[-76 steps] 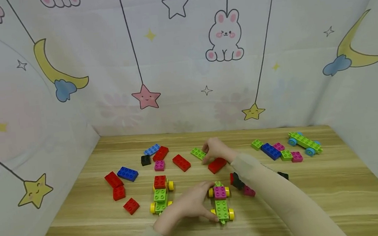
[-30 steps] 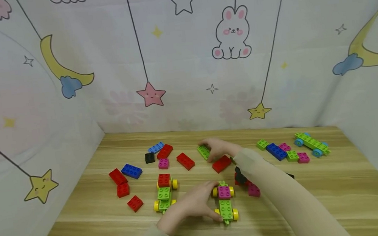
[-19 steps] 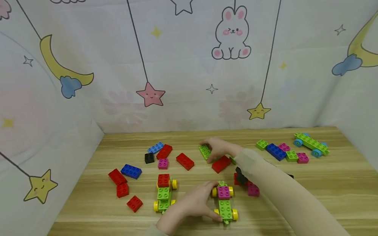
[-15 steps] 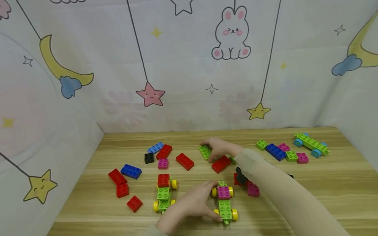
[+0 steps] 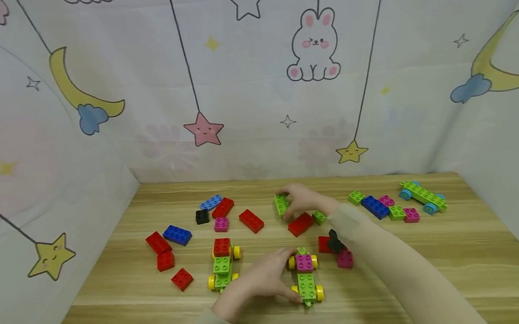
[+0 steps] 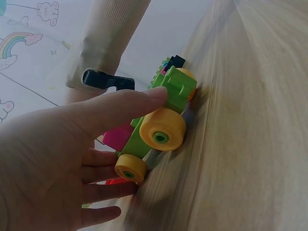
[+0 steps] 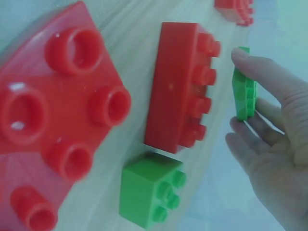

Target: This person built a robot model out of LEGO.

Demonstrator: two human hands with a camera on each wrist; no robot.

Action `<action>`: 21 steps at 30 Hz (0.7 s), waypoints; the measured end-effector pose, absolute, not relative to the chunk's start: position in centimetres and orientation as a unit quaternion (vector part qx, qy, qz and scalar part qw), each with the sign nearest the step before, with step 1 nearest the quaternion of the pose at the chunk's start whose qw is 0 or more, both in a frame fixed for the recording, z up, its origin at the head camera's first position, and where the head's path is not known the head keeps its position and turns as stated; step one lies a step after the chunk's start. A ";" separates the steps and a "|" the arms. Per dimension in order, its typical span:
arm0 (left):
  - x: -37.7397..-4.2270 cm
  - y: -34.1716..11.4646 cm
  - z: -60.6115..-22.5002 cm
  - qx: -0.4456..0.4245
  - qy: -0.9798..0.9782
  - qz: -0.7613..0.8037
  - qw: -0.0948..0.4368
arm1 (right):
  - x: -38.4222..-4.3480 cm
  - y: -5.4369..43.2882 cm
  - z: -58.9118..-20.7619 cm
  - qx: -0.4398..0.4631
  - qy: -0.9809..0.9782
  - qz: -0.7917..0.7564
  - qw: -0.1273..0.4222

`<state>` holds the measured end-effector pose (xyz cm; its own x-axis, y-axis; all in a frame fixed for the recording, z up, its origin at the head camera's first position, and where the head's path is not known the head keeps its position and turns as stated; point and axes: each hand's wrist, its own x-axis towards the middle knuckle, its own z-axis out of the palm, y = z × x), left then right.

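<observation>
My right hand [image 5: 304, 198] pinches a flat lime-green building plate [image 5: 282, 205] between thumb and fingers, at the back middle of the table. In the right wrist view the plate [image 7: 243, 94] stands edge-on between thumb and fingertips, clear of the red brick [image 7: 175, 86]. My left hand [image 5: 266, 276] holds a lime-green toy car base [image 5: 306, 288] with yellow wheels, topped by a magenta brick [image 5: 304, 263]. The left wrist view shows the thumb [image 6: 154, 96] on the car's near end and the fingers along its side.
Left of my left hand stands another green car [image 5: 222, 265] with a red brick on top. Loose red, blue, black and magenta bricks lie at the left. A green base with blue wheels [image 5: 424, 196] stands back right beside several bricks. A red brick [image 5: 300, 224] lies below my right hand.
My right hand has taken hold of the green plate, turned it, and now raises it slightly, moving a little right. My left hand stays on the car.
</observation>
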<state>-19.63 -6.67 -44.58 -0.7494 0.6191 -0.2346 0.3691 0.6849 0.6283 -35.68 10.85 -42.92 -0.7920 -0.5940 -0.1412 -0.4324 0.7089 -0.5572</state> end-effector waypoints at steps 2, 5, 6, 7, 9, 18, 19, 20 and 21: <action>-19.6 -6.6 -44.6 0.275 0.891 0.286 0.221 | -35.3 11.1 -42.5 -0.286 0.910 -0.262 0.144; -19.6 -6.6 -44.6 0.271 0.891 0.289 0.223 | -34.8 11.6 -41.9 -0.291 0.910 -0.270 0.122; -19.6 -6.6 -44.6 0.271 0.891 0.289 0.224 | -34.6 11.7 -41.8 -0.292 0.910 -0.272 0.115; -19.6 -6.6 -44.6 0.270 0.891 0.290 0.224 | -34.4 11.8 -41.6 -0.294 0.910 -0.273 0.107; -19.6 -6.6 -44.5 0.269 0.890 0.291 0.225 | -33.9 12.0 -41.2 -0.292 0.910 -0.279 0.098; -19.7 -6.7 -44.7 0.276 0.892 0.285 0.218 | -30.8 12.7 -39.6 -0.296 0.901 -0.312 0.048; -19.7 -6.6 -44.7 0.276 0.892 0.285 0.217 | -30.4 12.8 -39.5 -0.298 0.900 -0.315 0.043; -19.7 -6.6 -44.8 0.277 0.892 0.285 0.216 | -30.0 12.9 -39.3 -0.300 0.899 -0.317 0.040; -19.7 -6.6 -44.8 0.278 0.892 0.285 0.215 | -29.6 13.0 -39.2 -0.301 0.898 -0.319 0.037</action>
